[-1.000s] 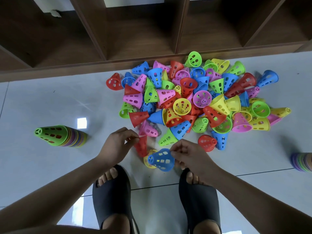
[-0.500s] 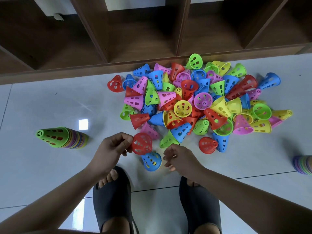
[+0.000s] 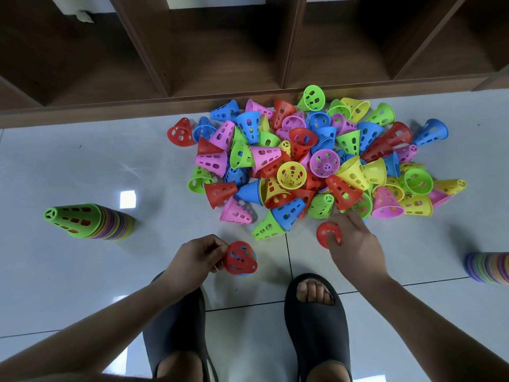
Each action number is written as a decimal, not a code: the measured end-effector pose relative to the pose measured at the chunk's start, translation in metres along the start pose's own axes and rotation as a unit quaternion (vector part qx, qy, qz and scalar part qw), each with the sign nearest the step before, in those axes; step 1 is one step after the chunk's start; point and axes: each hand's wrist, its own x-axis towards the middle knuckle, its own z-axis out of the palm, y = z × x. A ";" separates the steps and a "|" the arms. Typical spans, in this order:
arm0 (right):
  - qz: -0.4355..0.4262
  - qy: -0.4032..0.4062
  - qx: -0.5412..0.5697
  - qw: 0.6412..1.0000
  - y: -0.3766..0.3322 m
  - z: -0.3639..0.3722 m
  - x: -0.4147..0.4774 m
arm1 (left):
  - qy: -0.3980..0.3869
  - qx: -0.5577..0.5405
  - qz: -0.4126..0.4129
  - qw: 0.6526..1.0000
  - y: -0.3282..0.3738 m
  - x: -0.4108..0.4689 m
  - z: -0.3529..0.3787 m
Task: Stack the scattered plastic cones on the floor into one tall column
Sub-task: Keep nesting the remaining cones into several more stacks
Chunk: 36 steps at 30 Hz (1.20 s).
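A heap of several perforated plastic cones (image 3: 316, 164) in red, blue, green, pink and yellow lies on the pale tiled floor. My left hand (image 3: 197, 257) pinches the rim of a red cone (image 3: 240, 257) that sits over a blue cone, whose edge peeks out below. My right hand (image 3: 355, 244) reaches to the heap's near edge and its fingers curl round a lone red cone (image 3: 327, 232) on the floor. A finished column topped by a green cone (image 3: 82, 220) stands at the left.
A second stacked column (image 3: 489, 267) shows at the right edge. Dark wooden shelving (image 3: 220, 51) runs along the far side of the floor. My two feet in black slides (image 3: 316, 312) stand just below the hands.
My left hand brought the red cone down over the blue one. My right hand let go of the blue cone and moved right and forward to the lone red cone.
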 end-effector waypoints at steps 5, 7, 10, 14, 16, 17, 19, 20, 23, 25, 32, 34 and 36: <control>-0.007 -0.026 -0.058 0.998 0.016 0.005 -0.001 | 0.008 0.036 -0.016 0.999 -0.005 0.002 0.005; 0.002 -0.046 -0.065 0.997 0.021 0.009 -0.001 | 0.012 0.050 -0.018 0.999 -0.007 0.004 0.006; 0.006 -0.058 -0.046 0.997 0.025 0.014 0.000 | 0.025 0.073 -0.012 0.997 -0.008 0.010 0.004; -0.010 -0.057 -0.008 0.998 0.018 0.009 -0.001 | 0.073 0.083 -0.002 0.994 -0.007 0.022 -0.008; -0.014 -0.055 0.018 0.998 0.010 0.003 -0.001 | 0.097 0.097 0.022 0.990 -0.004 0.029 -0.016; -0.016 -0.054 0.037 0.998 0.005 -0.001 -0.001 | 0.109 0.106 0.037 0.988 -0.001 0.032 -0.019; -0.031 -0.051 0.081 0.995 -0.009 -0.008 -0.002 | 0.126 0.118 0.070 0.982 0.003 0.039 -0.024; -0.041 -0.053 0.105 0.992 -0.017 -0.012 -0.003 | 0.130 0.124 0.085 0.980 0.004 0.042 -0.025; -0.078 -0.095 0.172 0.977 -0.048 -0.021 -0.008 | 0.132 0.149 0.128 0.971 0.005 0.051 -0.026; -0.097 -0.144 0.200 0.964 -0.070 -0.020 -0.013 | 0.114 0.173 0.163 0.965 0.005 0.054 -0.024; -0.191 -0.229 0.168 0.940 -0.114 0.014 -0.022 | 0.087 0.217 0.199 0.952 0.000 0.053 -0.017; -0.199 -0.230 0.155 0.940 -0.118 0.021 -0.022 | 0.091 0.219 0.196 0.951 0.000 0.052 -0.018; -0.201 -0.226 0.151 0.941 -0.119 0.026 -0.020 | 0.096 0.211 0.189 0.954 0.002 0.050 -0.020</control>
